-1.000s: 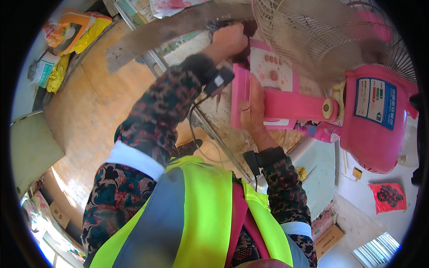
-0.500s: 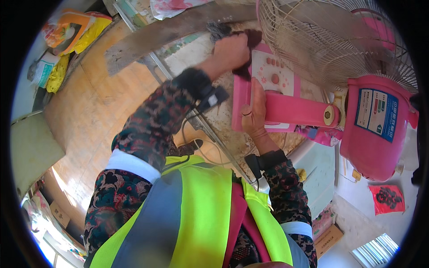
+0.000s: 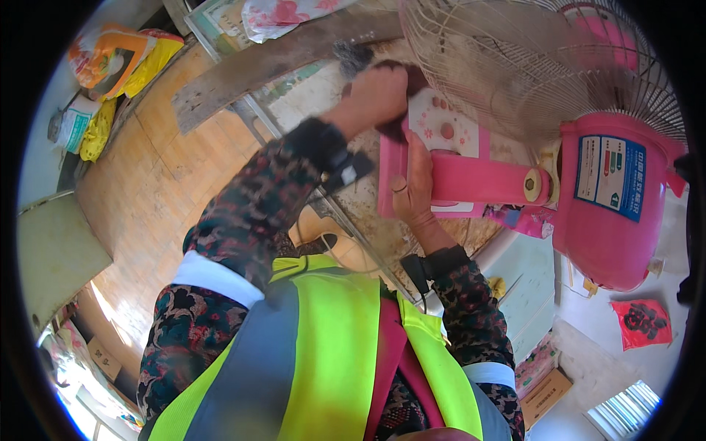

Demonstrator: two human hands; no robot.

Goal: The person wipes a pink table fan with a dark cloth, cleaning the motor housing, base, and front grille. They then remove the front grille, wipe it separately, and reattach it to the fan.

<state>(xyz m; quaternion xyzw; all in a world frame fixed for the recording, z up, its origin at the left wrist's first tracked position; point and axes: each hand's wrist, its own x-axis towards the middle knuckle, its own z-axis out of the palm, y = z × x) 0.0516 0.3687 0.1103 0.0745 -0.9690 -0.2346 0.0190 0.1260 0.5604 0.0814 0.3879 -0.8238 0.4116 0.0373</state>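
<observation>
the left hand, closed on a dark cloth at upper centre, adjoins the rightward-stretching fan, whose base the right hand clasps.

Two hands, two white bands, one ring, one pink fan, one dark rag, one gray clump, one long board, one bright vest, one red paper, one blue label

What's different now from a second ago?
The left hand, with the dark cloth, moved a little lower in the picture, beside the pink fan's base. Nothing was newly grabbed or let go. The right hand stayed on the base.
</observation>
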